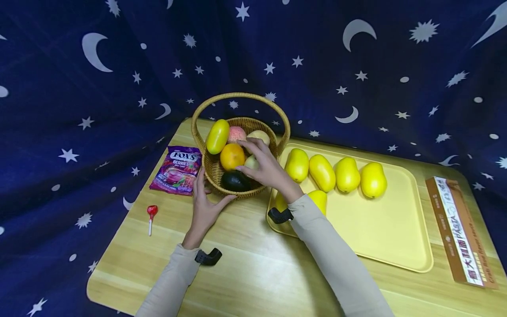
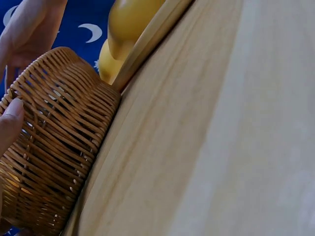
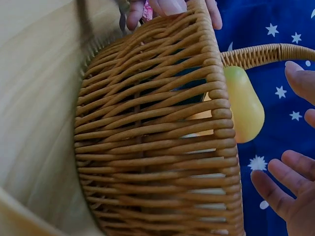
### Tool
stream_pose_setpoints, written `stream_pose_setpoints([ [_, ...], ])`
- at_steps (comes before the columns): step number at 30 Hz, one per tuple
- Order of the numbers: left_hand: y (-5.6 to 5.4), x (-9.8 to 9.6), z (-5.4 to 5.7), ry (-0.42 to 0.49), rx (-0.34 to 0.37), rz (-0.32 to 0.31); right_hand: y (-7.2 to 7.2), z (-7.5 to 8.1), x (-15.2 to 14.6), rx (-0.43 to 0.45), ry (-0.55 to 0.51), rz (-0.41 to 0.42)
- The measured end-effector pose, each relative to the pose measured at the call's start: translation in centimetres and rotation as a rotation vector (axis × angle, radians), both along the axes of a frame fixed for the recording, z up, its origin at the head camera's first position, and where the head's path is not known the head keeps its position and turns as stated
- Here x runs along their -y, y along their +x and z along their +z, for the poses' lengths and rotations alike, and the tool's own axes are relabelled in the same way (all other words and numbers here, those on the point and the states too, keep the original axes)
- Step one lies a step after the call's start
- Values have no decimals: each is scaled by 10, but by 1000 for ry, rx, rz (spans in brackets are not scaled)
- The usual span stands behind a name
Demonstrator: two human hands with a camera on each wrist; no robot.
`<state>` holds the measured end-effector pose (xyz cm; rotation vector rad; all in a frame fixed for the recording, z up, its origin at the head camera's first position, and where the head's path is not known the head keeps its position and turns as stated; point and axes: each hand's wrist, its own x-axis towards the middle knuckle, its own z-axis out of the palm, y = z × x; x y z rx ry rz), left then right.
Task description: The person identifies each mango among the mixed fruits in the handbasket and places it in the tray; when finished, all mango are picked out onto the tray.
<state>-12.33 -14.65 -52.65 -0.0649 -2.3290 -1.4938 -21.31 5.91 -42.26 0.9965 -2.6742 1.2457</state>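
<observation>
My left hand (image 1: 206, 207) holds the wicker basket (image 1: 245, 193) at its front left, thumb along the front and fingers on the left side. In the left wrist view, the thumb lies on the basket's weave (image 2: 59, 123). Above the basket's right part hovers my right hand (image 1: 265, 167), fingers apart with nothing between them in the right wrist view. The basket carries a yellow mango (image 1: 218, 136), an orange (image 1: 232, 156), a pink fruit (image 1: 236, 134), a pale round fruit (image 1: 258, 136), a pale green fruit (image 1: 251, 162) and a dark avocado (image 1: 235, 181).
A yellow tray (image 1: 380, 229) with several mangoes (image 1: 347, 175) stands right of the basket, partly behind the right forearm. A long pasta box (image 1: 461, 231) lies at the far right. Left are a purple candy bag (image 1: 177, 169) and a red lollipop (image 1: 152, 211). Starry cloth hangs behind.
</observation>
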Motion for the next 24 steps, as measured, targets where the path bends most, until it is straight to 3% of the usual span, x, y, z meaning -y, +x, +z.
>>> stream_pose_setpoints([
  [8, -2, 0, -1, -3, 4, 4, -19, 2, 13, -32, 17, 20],
  [14, 0, 1, -2, -14, 16, 14, -33, 2, 26, 23, 102, 22],
  [24, -2, 2, -5, -21, 2, 17, -55, 2, 40, 96, 127, 39],
])
